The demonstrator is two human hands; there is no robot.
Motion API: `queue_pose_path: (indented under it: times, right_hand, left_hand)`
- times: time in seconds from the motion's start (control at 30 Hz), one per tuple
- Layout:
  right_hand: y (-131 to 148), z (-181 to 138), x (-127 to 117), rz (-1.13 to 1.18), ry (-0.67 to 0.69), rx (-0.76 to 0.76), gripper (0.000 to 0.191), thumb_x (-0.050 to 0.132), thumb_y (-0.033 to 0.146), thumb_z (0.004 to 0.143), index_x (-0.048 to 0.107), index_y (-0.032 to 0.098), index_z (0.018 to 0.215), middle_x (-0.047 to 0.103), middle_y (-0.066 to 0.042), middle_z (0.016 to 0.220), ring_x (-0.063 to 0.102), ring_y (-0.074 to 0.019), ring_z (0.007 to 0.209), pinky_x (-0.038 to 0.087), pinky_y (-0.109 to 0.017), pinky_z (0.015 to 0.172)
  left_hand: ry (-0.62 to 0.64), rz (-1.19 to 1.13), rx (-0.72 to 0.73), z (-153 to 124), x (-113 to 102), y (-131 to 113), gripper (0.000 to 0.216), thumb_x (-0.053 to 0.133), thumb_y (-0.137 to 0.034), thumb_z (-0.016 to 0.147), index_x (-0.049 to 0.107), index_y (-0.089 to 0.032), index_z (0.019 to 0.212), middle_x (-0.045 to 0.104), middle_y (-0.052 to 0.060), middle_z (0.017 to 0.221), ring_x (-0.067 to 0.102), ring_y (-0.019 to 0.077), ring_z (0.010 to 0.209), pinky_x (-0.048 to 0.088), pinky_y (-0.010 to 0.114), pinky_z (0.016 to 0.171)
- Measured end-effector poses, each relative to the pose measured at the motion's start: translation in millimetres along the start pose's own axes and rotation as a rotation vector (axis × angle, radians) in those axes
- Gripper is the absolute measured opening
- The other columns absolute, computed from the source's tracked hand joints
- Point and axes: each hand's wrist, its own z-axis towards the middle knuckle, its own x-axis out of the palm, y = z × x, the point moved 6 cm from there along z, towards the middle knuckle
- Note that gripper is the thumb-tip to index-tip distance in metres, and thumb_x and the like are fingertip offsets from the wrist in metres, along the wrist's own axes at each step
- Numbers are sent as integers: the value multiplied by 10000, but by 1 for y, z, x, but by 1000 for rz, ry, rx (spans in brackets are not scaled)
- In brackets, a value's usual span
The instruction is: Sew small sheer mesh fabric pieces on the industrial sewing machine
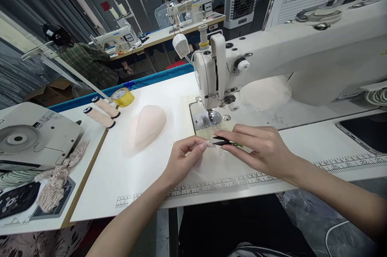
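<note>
Between thumb and fingers, my left hand (181, 160) pinches a thin, pale translucent strip (209, 144) in front of the sewing machine (266, 55). My right hand (264, 150) grips small black thread snips (222, 141), whose tips point left and reach the strip. Whether the blades are closed on it I cannot tell. Both hands are just on the near side of the metal needle plate (199, 121). Left of them a pale pink moulded cup (149, 126) lies on the white table (121, 176). More pale fabric (266, 92) rests beneath the machine arm.
A printed ruler (211, 188) follows the front edge. Two thread cones (99, 117) and a yellow tape roll (122, 97) are at the left. A phone (363, 132) lies at the right. Another machine (33, 136) stands far left, with lace (56, 184) nearby. A person (87, 61) sits behind.
</note>
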Motion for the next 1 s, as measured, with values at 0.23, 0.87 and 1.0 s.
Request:
queue_pose_path:
  times: [0.23,0.87,1.0]
  right_hand:
    - [0,0,1,-2,7,3,253,581,257,946,652,177,1176,647,-10,753,571,-98,602,353,-224,480]
    - [-71,-32,8,401,257,781,362,654,577,808,730,227,752,713,-17,779,648,-227,714,471,-314,604]
    - [-92,-55,-22,-60,212,584,341,594,542,866,724,228,896,723,-56,864,651,-247,672,415,-290,461]
  left_hand:
    - [-6,15,1,0,-1,2,235,588,-352,924,677,-149,846,448,-51,488,401,64,453,324,189,469]
    - [192,33,-322,10,-12,16,231,734,-297,788,638,-133,920,644,29,722,635,137,672,514,256,653]
    - [170,15,-312,12,-14,18,228,718,-293,800,623,-132,931,658,35,711,646,143,653,537,271,642]
